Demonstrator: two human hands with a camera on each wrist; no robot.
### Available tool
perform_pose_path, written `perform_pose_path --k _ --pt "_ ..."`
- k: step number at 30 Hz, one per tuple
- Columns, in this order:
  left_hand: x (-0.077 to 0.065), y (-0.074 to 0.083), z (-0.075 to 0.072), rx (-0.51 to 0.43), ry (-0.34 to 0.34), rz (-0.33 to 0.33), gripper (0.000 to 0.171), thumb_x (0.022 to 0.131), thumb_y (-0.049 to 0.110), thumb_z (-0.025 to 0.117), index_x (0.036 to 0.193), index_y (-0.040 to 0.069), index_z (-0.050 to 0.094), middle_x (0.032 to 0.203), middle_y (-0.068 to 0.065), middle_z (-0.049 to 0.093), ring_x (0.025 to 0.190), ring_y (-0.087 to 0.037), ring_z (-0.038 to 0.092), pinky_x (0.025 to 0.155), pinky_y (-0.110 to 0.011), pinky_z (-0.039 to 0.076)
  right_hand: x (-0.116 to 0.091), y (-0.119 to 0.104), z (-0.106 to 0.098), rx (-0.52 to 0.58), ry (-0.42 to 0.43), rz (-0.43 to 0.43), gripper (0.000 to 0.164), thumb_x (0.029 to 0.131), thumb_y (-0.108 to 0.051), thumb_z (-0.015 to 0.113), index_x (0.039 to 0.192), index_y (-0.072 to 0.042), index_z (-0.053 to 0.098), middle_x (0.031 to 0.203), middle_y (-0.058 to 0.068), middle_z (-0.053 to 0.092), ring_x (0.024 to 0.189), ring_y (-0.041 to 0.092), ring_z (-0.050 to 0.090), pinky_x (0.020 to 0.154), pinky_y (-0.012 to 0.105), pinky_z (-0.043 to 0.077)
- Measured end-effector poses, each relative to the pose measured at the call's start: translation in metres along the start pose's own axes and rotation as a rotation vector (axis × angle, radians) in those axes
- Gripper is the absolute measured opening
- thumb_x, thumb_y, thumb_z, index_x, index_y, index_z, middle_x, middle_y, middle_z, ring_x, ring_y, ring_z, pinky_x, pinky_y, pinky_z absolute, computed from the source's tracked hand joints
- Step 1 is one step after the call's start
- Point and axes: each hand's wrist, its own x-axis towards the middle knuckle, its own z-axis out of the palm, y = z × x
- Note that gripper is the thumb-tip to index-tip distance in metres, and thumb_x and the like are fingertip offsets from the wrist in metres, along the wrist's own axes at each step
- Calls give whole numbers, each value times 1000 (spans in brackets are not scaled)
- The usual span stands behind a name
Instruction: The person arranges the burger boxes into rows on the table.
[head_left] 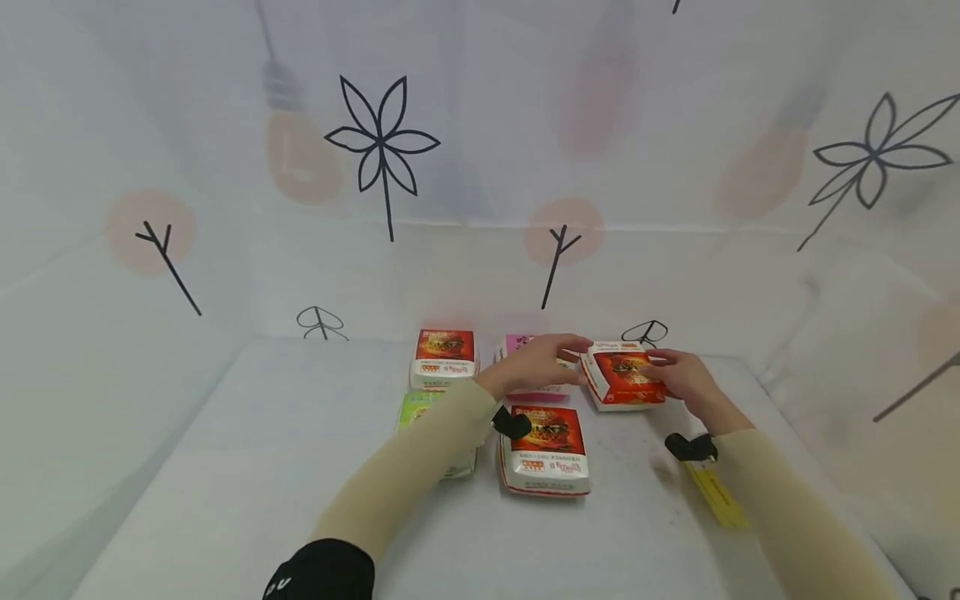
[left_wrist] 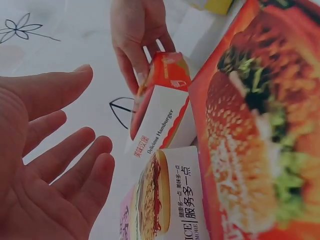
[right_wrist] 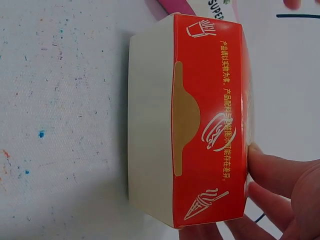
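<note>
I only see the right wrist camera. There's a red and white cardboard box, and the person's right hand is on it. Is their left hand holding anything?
Observer: No. The left wrist view shows the person's left hand with its fingers loosely spread and nothing in them.
Operator: Okay! What's printed on the top of my red and white cardboard box? I mostly see its side.
Observer: The head view shows a picture of a burger on the top, on an orange-red background.
</note>
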Motion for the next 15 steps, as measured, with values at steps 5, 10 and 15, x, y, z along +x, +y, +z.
perform_pose_path --k 5,10,15 --pt "23 3 1 30 23 -17 56 94 13 70 146 17 51 143 -2 54 126 -17 54 99 -30 48 1 -3 2 -9 -5 -20 69 101 -27 59 155 0 27 152 32 32 128 44 44 102 47 46" --pt "35 7 4 19 46 -53 53 94 14 70 144 17 53 139 -3 57 123 -16 56 97 -28 49 1 0 2 -10 -4 -19 69 101 -26 59 155 0 27 152 33 32 129 44 43 102 48 46" --pt "46 7 10 19 27 -75 53 93 13 71 143 18 54 138 -3 58 122 -15 56 97 -29 49 0 1 0 -21 -6 -20 66 102 -25 57 154 1 28 152 33 31 129 44 43 103 48 45"
